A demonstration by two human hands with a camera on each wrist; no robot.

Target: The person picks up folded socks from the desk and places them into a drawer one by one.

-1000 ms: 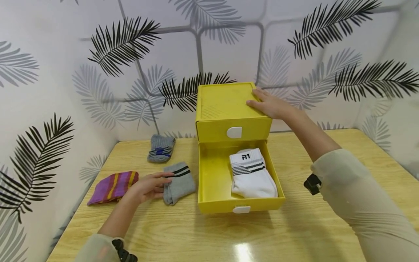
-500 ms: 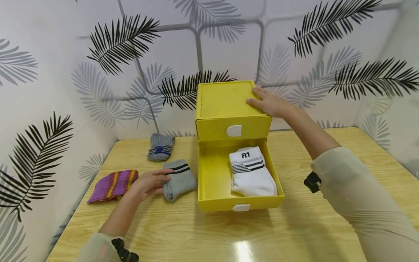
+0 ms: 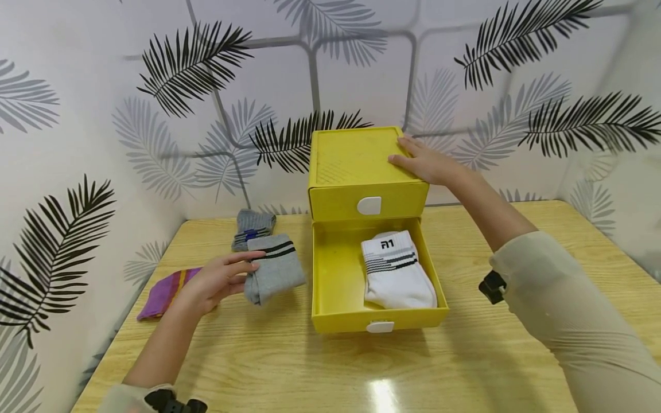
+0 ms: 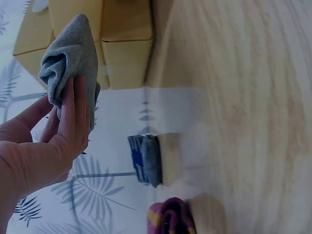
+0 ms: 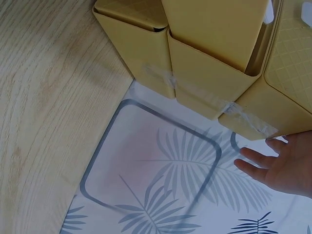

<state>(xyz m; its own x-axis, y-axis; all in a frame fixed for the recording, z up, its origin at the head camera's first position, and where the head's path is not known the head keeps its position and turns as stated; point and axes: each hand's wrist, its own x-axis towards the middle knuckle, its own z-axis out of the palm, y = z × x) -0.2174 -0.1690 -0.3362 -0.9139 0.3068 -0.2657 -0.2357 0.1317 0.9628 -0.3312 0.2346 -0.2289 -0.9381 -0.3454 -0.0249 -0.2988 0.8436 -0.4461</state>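
A folded grey sock [image 3: 281, 272] with two black stripes is pinched between the thumb and fingers of my left hand [image 3: 214, 281], held up off the table. In the left wrist view that sock [image 4: 78, 58] stands tilted above the fingertips. My right hand [image 3: 431, 163] rests on the right edge of the top of a yellow drawer unit [image 3: 356, 158], fingers fairly straight. The lower drawer [image 3: 338, 281] is pulled out, with folded white socks [image 3: 400, 281] on its right side. The upper drawer [image 3: 330, 205] is pushed in.
A grey-and-blue folded sock [image 3: 253, 223] lies at the back left, partly behind the held one. A purple sock [image 3: 162, 295] with yellow stripes sits at the left, partly covered by my left arm. A patterned wall covering [image 3: 279, 74] stands behind the wooden table [image 3: 289, 373].
My left hand has taken hold of the striped grey sock and lifted it off the table, shifting slightly up and left. The right hand stays on the drawer unit.
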